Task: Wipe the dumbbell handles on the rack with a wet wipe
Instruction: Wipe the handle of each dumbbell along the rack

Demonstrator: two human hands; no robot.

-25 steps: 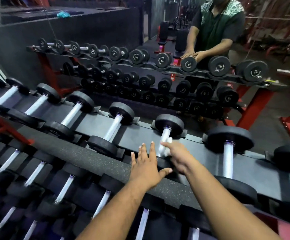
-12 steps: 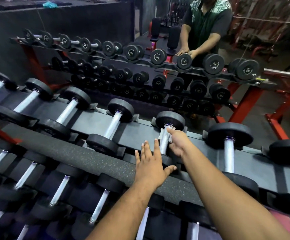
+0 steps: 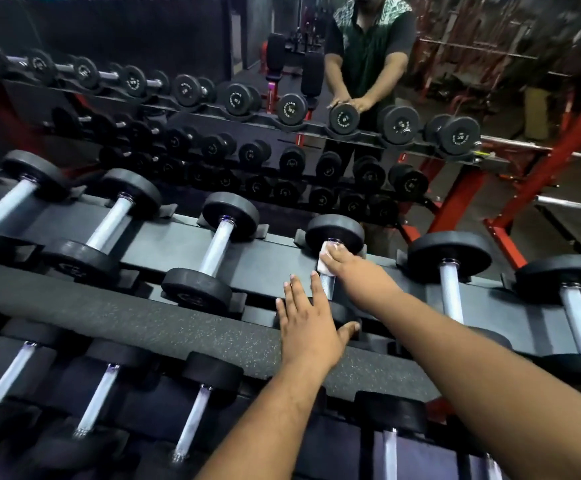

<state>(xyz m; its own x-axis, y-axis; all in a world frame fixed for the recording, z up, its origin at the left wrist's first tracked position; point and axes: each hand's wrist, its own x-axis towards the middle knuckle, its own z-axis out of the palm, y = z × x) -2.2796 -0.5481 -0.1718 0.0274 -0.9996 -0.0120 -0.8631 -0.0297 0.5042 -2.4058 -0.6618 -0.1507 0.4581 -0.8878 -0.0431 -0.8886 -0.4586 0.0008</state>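
Gym floor, mirror wall behind. Tiered black steel dumbbell rack (image 3: 275, 268), top shelf. Right hand (image 3: 346, 263) grips a white wet wipe (image 3: 324, 261) around the far end of one black-headed dumbbell's chrome handle (image 3: 327, 285). Left hand (image 3: 308, 323) flat, fingers straight, resting on that dumbbell's near head.

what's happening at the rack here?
A person is cleaning dumbbells on a gym rack. The right hand grips a white wet wipe around the far end of one dumbbell handle, close to its far weight head. The left hand lies flat, fingers straight, on that dumbbell's near end at the rack's padded front rail. Across the aisle, another person rests both hands on a dumbbell on a second rack.
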